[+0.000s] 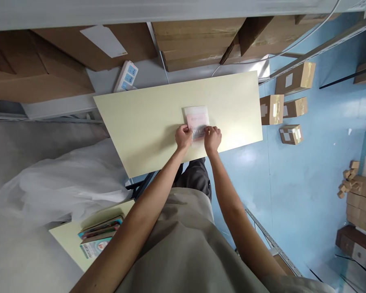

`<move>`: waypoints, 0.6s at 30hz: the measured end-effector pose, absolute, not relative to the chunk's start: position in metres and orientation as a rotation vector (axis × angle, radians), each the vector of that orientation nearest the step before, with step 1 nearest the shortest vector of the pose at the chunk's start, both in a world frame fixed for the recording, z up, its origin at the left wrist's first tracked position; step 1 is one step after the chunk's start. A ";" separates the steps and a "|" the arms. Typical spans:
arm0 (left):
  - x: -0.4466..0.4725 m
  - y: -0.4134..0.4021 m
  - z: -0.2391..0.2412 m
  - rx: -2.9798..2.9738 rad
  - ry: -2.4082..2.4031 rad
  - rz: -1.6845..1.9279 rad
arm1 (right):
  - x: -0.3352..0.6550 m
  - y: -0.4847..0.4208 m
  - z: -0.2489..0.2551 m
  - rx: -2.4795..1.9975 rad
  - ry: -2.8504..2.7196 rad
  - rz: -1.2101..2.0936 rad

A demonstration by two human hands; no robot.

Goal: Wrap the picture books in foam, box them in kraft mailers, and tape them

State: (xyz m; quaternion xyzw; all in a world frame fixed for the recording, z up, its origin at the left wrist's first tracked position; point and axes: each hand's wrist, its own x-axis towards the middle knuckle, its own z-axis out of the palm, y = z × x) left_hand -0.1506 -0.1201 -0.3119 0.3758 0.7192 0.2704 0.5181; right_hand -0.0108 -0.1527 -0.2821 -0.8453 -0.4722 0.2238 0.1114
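Observation:
A small clear plastic bag (197,118) with something pinkish inside lies on the pale yellow tabletop (140,122). Its near part looks shiny and crinkled. My left hand (183,136) pinches the bag's left edge near the bottom corner, fingers closed. On the opposite side my right hand (212,138) has its fingers closed on the right edge. What exactly the bag contains is too small to make out.
Behind the table, cardboard boxes (198,40) and a white power strip (126,76) sit on a shelf. Several cartons (273,109) stand on the blue floor at right. Books (100,236) lie on a lower board at left, near translucent plastic sheeting (70,183).

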 end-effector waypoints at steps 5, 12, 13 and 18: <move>-0.152 -0.118 -0.304 0.854 1.507 0.686 | -0.011 -0.148 -0.281 -2.493 -1.265 0.796; -0.168 -0.119 -0.283 0.578 1.160 0.664 | -0.004 -0.156 -0.266 -2.137 -1.077 1.121; -0.175 -0.118 -0.279 0.565 1.138 0.656 | -0.006 -0.158 -0.262 -2.088 -1.052 1.159; -0.226 -0.118 -0.263 0.485 1.083 0.664 | -0.033 -0.164 -0.246 -1.957 -0.978 1.298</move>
